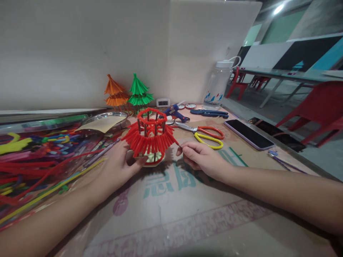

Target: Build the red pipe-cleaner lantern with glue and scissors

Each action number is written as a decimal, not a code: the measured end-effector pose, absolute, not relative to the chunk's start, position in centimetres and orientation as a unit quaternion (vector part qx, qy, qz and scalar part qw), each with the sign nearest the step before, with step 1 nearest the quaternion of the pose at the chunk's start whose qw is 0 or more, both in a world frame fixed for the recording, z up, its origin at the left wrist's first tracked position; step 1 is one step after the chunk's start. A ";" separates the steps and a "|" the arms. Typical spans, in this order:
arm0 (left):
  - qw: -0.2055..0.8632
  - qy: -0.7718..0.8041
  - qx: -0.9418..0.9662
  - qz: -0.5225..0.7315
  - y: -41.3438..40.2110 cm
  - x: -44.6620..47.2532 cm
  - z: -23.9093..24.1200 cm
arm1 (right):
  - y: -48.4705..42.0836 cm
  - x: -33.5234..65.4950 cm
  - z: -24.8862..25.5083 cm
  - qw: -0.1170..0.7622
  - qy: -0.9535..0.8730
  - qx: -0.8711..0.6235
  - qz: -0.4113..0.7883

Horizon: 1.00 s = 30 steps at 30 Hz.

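Observation:
A red pagoda-shaped craft (150, 137) stands at the middle of the table. It has a skirt of fuzzy pipe-cleaner strips, dark upright posts and a red ring on top. My left hand (124, 160) is closed around the left side of its base, thumb at the front. My right hand (199, 157) is just right of the skirt, its thumb and forefinger pinched on a short thin stick (179, 144) with a reddish tip. The tip is close to the skirt's edge; I cannot tell whether they touch.
Scissors (206, 135), a blue glue gun (175, 112) and blue pliers-like tool (209, 113) lie behind. A phone (249, 134) and water bottle (216, 85) are rightward. Orange (115, 91) and green (138, 89) pagodas stand at the back; colourful pipe cleaners (34, 167) fill the left.

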<state>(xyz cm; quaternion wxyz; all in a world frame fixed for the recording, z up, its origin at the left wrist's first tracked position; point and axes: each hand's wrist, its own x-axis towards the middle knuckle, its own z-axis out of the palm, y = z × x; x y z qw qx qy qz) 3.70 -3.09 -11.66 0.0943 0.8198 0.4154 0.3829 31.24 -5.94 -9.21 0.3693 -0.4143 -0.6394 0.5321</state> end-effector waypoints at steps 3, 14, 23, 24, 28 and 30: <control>0.104 0.420 0.817 0.380 -3.0 3.6 -11.8 | -5.9 31.3 -9.2 0.369 -0.640 -0.418 0.529; 0.083 0.415 0.823 0.378 -3.1 3.9 -11.4 | -6.0 31.3 -9.3 0.377 -0.626 -0.408 0.547; 0.093 0.405 0.823 0.386 -3.2 4.1 -11.2 | -6.0 31.3 -9.3 0.378 -0.625 -0.412 0.546; 0.093 0.405 0.824 0.386 -3.2 4.0 -11.2 | -5.9 31.3 -9.3 0.377 -0.626 -0.411 0.545; 0.092 0.402 0.827 0.382 -3.2 3.9 -11.3 | -5.8 31.3 -9.4 0.375 -0.628 -0.413 0.543; 0.092 0.400 0.829 0.380 -3.1 3.9 -11.3 | -5.8 31.4 -9.5 0.374 -0.631 -0.412 0.541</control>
